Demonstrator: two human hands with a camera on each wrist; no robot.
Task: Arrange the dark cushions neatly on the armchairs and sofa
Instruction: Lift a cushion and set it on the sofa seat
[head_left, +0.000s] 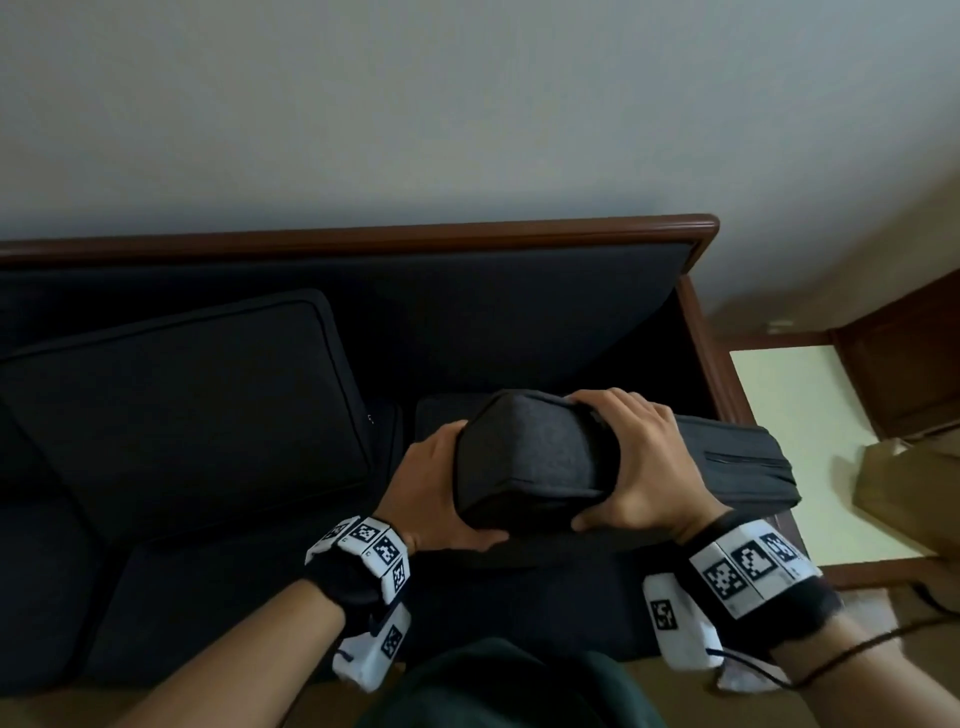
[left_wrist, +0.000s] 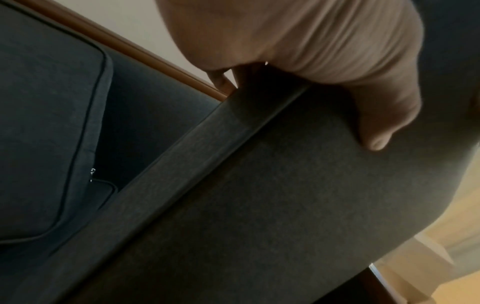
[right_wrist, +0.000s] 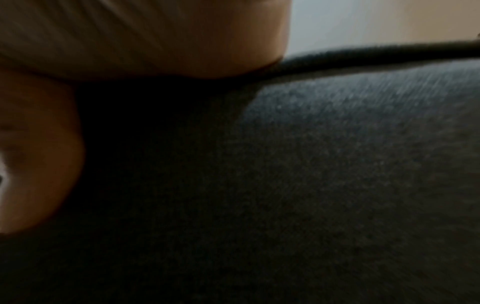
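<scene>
A dark grey cushion (head_left: 530, 457) is held above the right end of the dark sofa (head_left: 467, 312), its far end reaching over the right armrest. My left hand (head_left: 441, 493) grips its near left corner, thumb underneath. My right hand (head_left: 639, 462) grips the cushion's near right side, fingers over the top. The left wrist view shows the cushion (left_wrist: 259, 195) up close with my left hand (left_wrist: 337, 61) clasped on its edge. Cushion fabric (right_wrist: 337, 164) and my right hand (right_wrist: 155, 41) fill the right wrist view. A second dark cushion (head_left: 192, 410) leans against the sofa back at the left.
The sofa has a brown wooden frame (head_left: 363, 236) along its back and right side. A pale-topped side table (head_left: 800, 415) stands right of the sofa with a brown paper bag (head_left: 914, 493) on it. A plain wall rises behind.
</scene>
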